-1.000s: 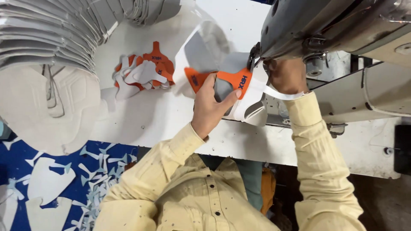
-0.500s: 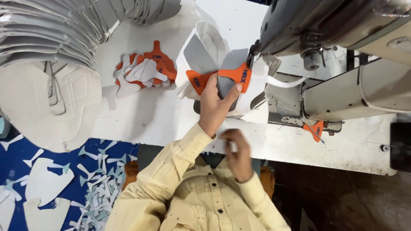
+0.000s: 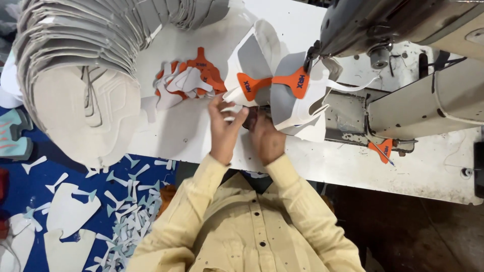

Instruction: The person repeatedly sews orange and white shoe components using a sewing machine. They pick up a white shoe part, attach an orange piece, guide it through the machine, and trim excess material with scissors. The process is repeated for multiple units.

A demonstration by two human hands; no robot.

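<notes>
The grey shoe upper (image 3: 295, 100) with orange tabs is held at the bench (image 3: 201, 136) edge, under the sewing machine (image 3: 383, 25) head; its lower edge is hidden behind the hands. Its long axis cannot be made out. The left hand (image 3: 225, 128) is pinched on its white edge. The right hand (image 3: 267, 141) is closed beneath it; its grip cannot be told.

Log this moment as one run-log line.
left hand: touching grey-white shoe piece | right hand: at second shoe piece | sewing machine: above | orange tabs pile: left
</notes>
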